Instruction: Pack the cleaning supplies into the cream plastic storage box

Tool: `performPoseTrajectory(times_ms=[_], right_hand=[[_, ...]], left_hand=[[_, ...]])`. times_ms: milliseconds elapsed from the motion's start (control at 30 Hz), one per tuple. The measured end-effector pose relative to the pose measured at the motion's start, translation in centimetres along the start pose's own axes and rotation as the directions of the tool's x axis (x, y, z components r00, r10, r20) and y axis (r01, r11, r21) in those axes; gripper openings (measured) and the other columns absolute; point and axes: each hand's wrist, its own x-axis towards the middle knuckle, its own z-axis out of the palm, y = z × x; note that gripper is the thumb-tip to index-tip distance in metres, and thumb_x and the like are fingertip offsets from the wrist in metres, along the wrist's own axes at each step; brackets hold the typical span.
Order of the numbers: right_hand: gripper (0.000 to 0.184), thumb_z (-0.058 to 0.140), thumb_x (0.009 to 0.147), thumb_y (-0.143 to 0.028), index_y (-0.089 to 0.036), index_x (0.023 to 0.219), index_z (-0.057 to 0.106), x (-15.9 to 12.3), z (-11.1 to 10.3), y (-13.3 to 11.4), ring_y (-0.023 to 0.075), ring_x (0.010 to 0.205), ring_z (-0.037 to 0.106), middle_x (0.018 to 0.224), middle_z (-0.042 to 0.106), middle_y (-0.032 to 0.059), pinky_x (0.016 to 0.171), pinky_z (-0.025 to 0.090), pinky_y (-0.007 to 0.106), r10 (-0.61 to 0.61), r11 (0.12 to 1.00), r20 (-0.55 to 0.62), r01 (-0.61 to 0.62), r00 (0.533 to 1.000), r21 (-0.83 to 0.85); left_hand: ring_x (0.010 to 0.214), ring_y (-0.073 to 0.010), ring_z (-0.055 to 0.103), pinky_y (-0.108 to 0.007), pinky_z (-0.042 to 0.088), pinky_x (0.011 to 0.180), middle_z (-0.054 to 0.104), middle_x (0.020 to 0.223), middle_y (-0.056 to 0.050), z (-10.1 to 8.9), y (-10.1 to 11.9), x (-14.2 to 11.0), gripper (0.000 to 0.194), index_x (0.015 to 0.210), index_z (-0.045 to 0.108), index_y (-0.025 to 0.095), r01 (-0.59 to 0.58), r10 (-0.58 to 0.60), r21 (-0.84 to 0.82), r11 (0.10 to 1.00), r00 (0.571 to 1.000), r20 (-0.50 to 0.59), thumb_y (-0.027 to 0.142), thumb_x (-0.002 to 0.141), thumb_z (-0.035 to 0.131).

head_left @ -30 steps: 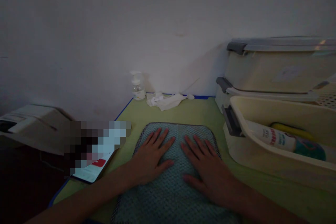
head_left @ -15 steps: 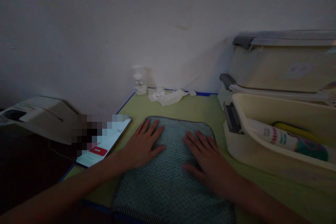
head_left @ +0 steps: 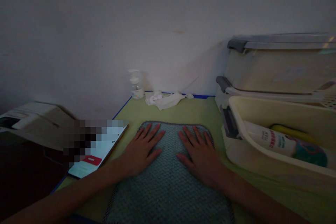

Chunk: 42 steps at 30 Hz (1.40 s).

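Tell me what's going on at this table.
A person has both hands on a blue-green cloth spread on the green table: the left hand and right hand rest side by side, fingers spread, near the far edge of the cloth. Neither grips anything. A lit phone lies to the left, and an open cream bin holding a white-and-green container stands to the right.

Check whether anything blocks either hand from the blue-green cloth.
Nothing visible does. The left hand and right hand both rest on the cloth, fingers spread. The phone lies to its left and the open bin stands to its right, both clear of it.
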Motion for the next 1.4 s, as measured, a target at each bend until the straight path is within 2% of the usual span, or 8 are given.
performPoseTrajectory(times_ms=[267, 400, 500, 633, 900, 1167, 1300, 1400], right_hand=[[0.062, 0.036, 0.089, -0.053, -0.018, 0.141, 0.034, 1.3, -0.3, 0.7, 0.0368, 0.135, 0.020, 0.148, 0.028, 0.0091, 0.105, 0.020, 0.060, 0.041, 0.999, 0.018, -0.040, 0.999, -0.022], [0.064, 0.039, 0.090, -0.049, -0.009, 0.139, 0.035, 0.9, -1.3, -0.6, 0.0363, 0.134, 0.021, 0.146, 0.028, 0.0156, 0.106, 0.021, 0.058, 0.048, 0.999, 0.026, -0.048, 0.998, -0.023], [0.068, 0.039, 0.090, -0.048, -0.003, 0.139, 0.032, -0.4, -1.6, -2.8, 0.0310, 0.136, 0.021, 0.146, 0.027, 0.0189, 0.108, 0.021, 0.052, -0.046, 0.999, 0.013, 0.046, 0.999, -0.006], [0.068, 0.042, 0.089, -0.046, 0.000, 0.138, 0.032, -2.6, -0.7, -4.3, 0.0302, 0.134, 0.026, 0.145, 0.029, 0.0209, 0.107, 0.028, 0.050, -0.222, 0.973, -0.024, 0.223, 0.975, 0.055], [0.062, 0.042, 0.090, -0.042, -0.013, 0.143, 0.026, -5.9, -0.5, -1.2, 0.0256, 0.135, 0.025, 0.147, 0.029, 0.0106, 0.107, 0.030, 0.049, -0.236, 0.969, -0.016, 0.237, 0.972, 0.064], [0.064, 0.036, 0.092, -0.047, -0.012, 0.144, 0.020, -7.5, -0.8, 0.7, 0.0271, 0.136, 0.022, 0.148, 0.022, 0.0122, 0.105, 0.030, 0.051, -0.291, 0.956, 0.031, 0.289, 0.956, 0.048], [0.078, 0.042, 0.088, -0.054, -0.013, 0.145, 0.009, -9.2, -2.3, 0.6, 0.0263, 0.134, 0.025, 0.148, 0.020, 0.0130, 0.103, 0.036, 0.045, -0.397, 0.915, 0.024, 0.394, 0.917, 0.086], [0.084, 0.047, 0.086, -0.053, -0.016, 0.146, 0.001, -10.8, -3.2, -0.4, 0.0233, 0.131, 0.034, 0.146, 0.027, 0.0105, 0.102, 0.039, 0.039, -0.445, 0.888, -0.049, 0.448, 0.894, 0.103]], left_hand=[[0.137, -0.0326, 0.019, -0.051, 0.022, 0.110, 0.022, 0.151, -0.008, -0.5, -1.1, 1.8, 0.057, 0.143, 0.026, 0.023, -0.010, 0.009, 0.039, 0.999, 1.000, 0.023, 0.051, 0.094, 0.028], [0.136, -0.0331, 0.022, -0.049, 0.023, 0.110, 0.025, 0.147, -0.020, -2.0, 0.8, 1.4, 0.057, 0.139, 0.033, 0.007, 0.000, -0.001, 0.111, 0.994, 1.000, 0.017, 0.041, 0.094, 0.034], [0.137, -0.0293, 0.020, -0.044, 0.024, 0.111, 0.024, 0.147, -0.023, -2.5, 3.1, -0.1, 0.057, 0.137, 0.032, -0.002, -0.066, 0.068, 0.113, 0.991, 0.998, -0.015, 0.036, 0.094, 0.033], [0.139, -0.0237, 0.018, -0.040, 0.026, 0.111, 0.022, 0.149, -0.018, -1.5, 4.4, -3.0, 0.058, 0.141, 0.024, 0.004, -0.124, 0.124, 0.011, 0.992, 0.992, 0.001, 0.039, 0.095, 0.030], [0.140, -0.0210, 0.013, -0.042, 0.022, 0.113, 0.014, 0.153, -0.003, -0.9, 1.3, -7.8, 0.062, 0.146, 0.003, 0.027, -0.140, 0.144, -0.099, 0.985, 0.989, 0.031, 0.041, 0.095, 0.035], [0.139, -0.0264, 0.013, -0.045, 0.026, 0.110, 0.007, 0.153, -0.006, -2.7, -0.3, -10.6, 0.074, 0.146, 0.002, 0.027, -0.245, 0.258, -0.181, 0.952, 0.965, 0.051, 0.047, 0.089, 0.045], [0.138, -0.0242, 0.020, -0.041, 0.028, 0.110, 0.014, 0.152, -0.006, -3.6, -0.8, -12.5, 0.076, 0.146, 0.002, 0.025, -0.338, 0.353, -0.164, 0.927, 0.933, 0.073, 0.044, 0.088, 0.048], [0.135, -0.0209, 0.028, -0.037, 0.032, 0.108, 0.022, 0.150, -0.004, -3.2, -0.8, -13.7, 0.073, 0.146, 0.005, 0.027, -0.335, 0.348, -0.133, 0.933, 0.933, 0.091, 0.038, 0.089, 0.050]])
